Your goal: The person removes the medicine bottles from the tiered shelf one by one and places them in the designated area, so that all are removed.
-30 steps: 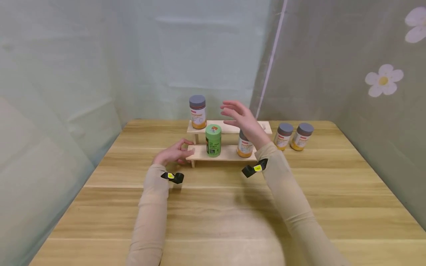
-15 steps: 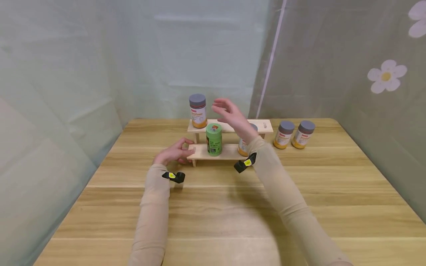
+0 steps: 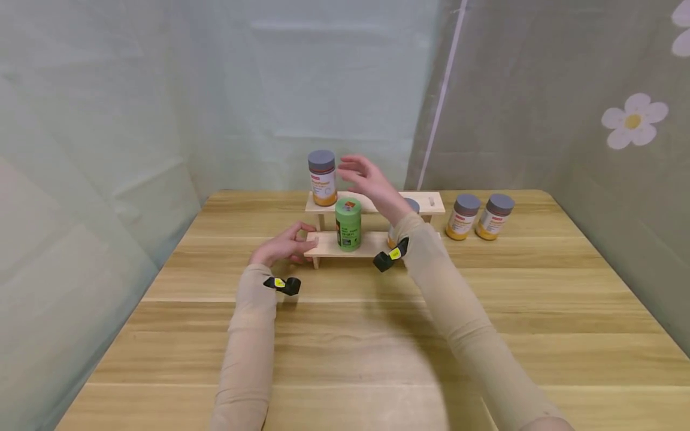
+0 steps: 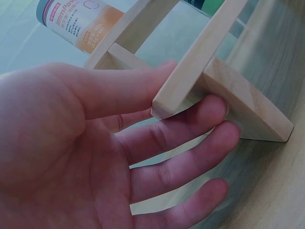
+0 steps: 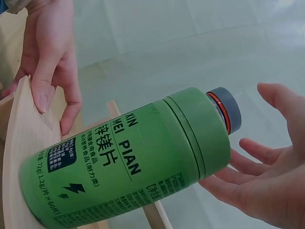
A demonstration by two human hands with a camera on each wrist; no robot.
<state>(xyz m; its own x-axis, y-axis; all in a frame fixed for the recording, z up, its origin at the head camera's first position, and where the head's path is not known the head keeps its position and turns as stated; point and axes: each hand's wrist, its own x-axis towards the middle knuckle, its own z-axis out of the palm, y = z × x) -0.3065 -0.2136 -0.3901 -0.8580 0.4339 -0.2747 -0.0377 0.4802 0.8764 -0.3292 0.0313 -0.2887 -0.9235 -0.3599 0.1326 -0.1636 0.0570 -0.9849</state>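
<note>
A two-tier wooden shelf [image 3: 373, 246] stands toward the back of the table. My left hand [image 3: 283, 246] grips the left end of its lower board, thumb on top and fingers underneath, as the left wrist view shows. On the upper board at the left stands a white-and-orange supplement bottle [image 3: 323, 179] with a grey cap. My right hand [image 3: 374, 187] is just right of that bottle, fingers spread and gently bent, holding nothing. A green supplement bottle [image 5: 119, 162] stands upright on the lower board. Farther right there, another grey-capped bottle [image 3: 412, 205] is mostly hidden by my right wrist.
Two more grey-capped bottles, a nearer-left one [image 3: 463, 218] and one beside it [image 3: 494, 218], stand on the wooden table [image 3: 345, 347] right of the shelf. A pale cloth [image 3: 334, 78] hangs behind, and a grey flowered cloth [image 3: 517, 108] hangs at the right.
My right hand has moved left above the upper board, closer to the grey-capped bottle at its left end. The left hand keeps its grip on the shelf.
</note>
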